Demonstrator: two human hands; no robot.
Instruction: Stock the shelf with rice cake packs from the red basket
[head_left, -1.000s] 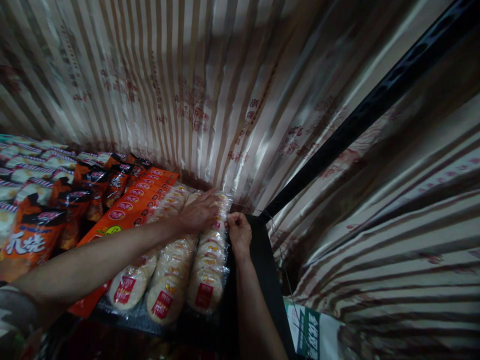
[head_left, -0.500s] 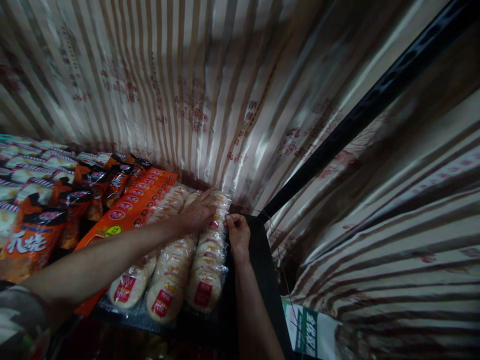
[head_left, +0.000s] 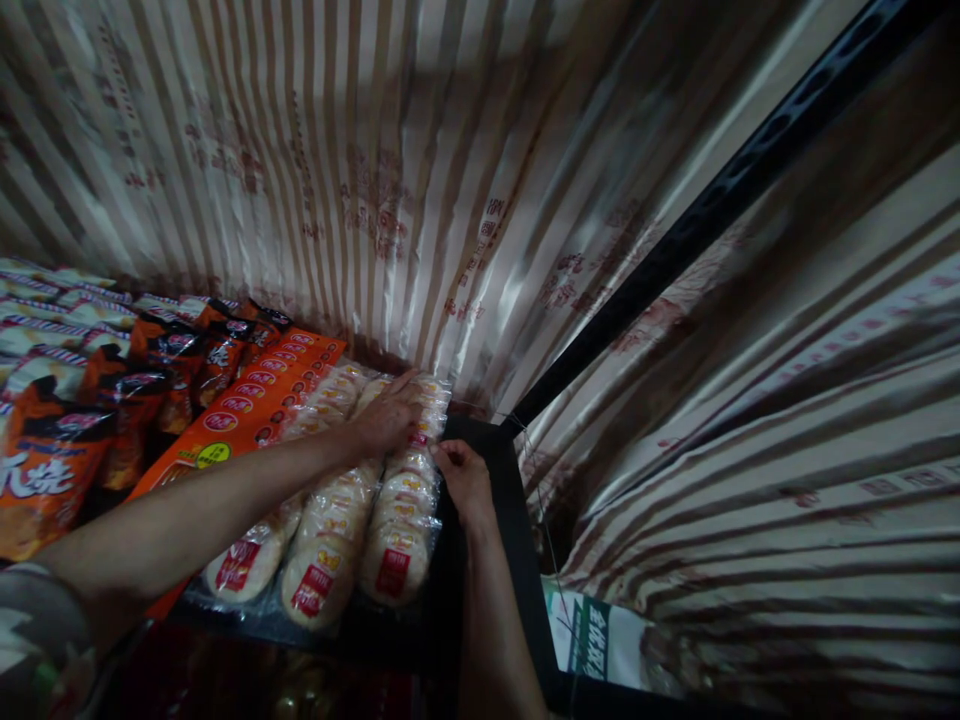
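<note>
Round pale cakes (head_left: 395, 565) in clear plastic wrappers with red labels lie overlapping in three columns on a black shelf (head_left: 504, 520). My left hand (head_left: 388, 415) rests on top of the right-hand columns towards the back, palm down, fingers stretched out. At the right edge of the rightmost column, my right hand (head_left: 463, 475) pinches the edge of a plastic wrapper between thumb and forefinger. My left forearm crosses over the left and middle columns and hides part of them.
An orange printed sheet (head_left: 247, 390) lies left of the cakes, then orange snack bags (head_left: 49, 470) and rows of white packets (head_left: 56, 375). Striped plastic sheeting (head_left: 315, 150) hangs behind. A black slotted post (head_left: 675, 240) rises from the shelf's corner. A green-and-white package (head_left: 592, 635) sits lower right.
The whole view has shifted slightly. My right hand has slid a little towards me along the column's edge. My left hand stays on the cakes.
</note>
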